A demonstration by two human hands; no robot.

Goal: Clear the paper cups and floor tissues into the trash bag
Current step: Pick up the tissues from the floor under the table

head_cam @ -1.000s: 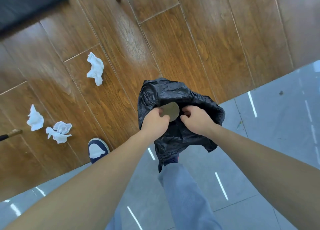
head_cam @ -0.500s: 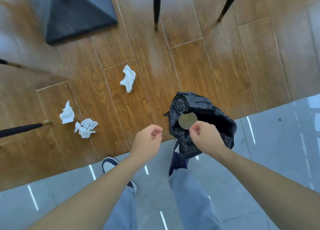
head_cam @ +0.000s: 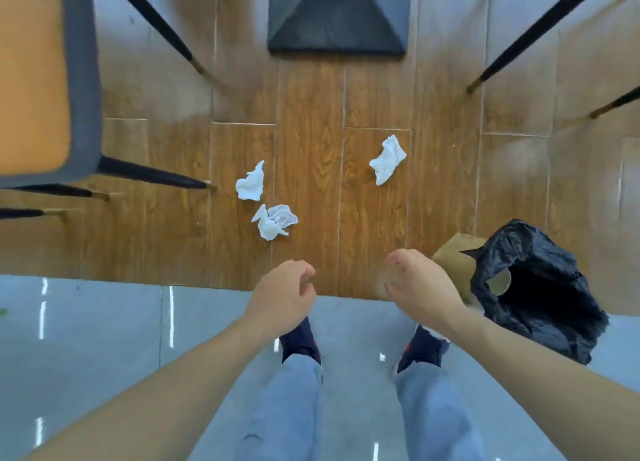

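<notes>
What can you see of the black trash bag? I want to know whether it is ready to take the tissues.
The black trash bag is thin, crinkled, glossy plastic, slumped on the floor at the right where wood meets grey tile. Its mouth gapes open toward the camera. A brown paper cup pokes out at its left edge, and a round brown cup part shows inside. The right hand is just left of it, overlapping the cup; whether they touch is unclear.

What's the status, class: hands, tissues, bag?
Left hand and right hand empty. Three tissues on the floor. Bag open at right. Path clear.
</notes>
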